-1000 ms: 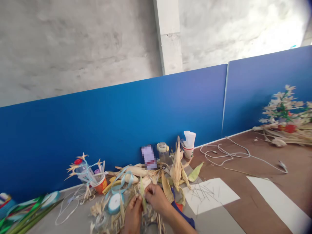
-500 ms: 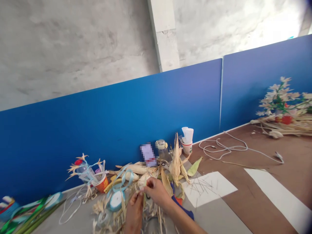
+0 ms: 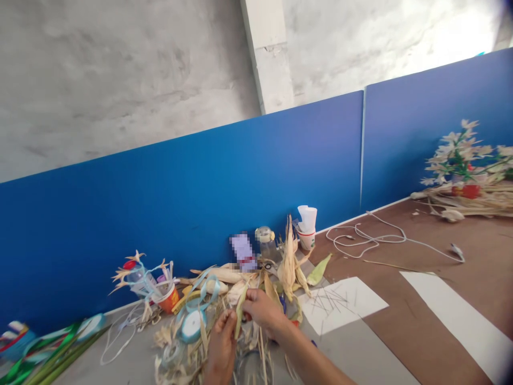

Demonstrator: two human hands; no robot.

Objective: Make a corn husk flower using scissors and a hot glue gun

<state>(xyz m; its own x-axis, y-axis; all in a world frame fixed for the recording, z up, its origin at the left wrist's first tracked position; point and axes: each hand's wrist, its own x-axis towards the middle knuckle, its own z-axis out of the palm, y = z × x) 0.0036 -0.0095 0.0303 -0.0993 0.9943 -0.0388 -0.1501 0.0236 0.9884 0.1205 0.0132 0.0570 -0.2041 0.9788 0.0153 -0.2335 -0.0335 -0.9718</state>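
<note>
A narrow greenish-yellow strip of corn husk [image 3: 241,310] stands upright between my two hands. My left hand [image 3: 221,339] is closed in a pinch at its lower part. From the other side, my right hand [image 3: 262,310] pinches the strip with bent fingers. Below and around both hands lies a heap of dried corn husk scraps [image 3: 188,355]. A roll of light blue ribbon [image 3: 191,326] rests just left of my left hand. Taller dry husks [image 3: 288,272] stand behind my right hand.
White paper with several thin wires [image 3: 336,302] lies to the right. Behind are a glass jar [image 3: 266,246] and a paper cup [image 3: 306,239]. A white cable [image 3: 385,243] loops across the brown tabletop. Green ribbons [image 3: 52,347] lie far left. A blue partition [image 3: 180,203] borders the table.
The husk strip now shows upright between my hands. My fingertips, close together before, have moved slightly apart. The view has shifted a little.
</note>
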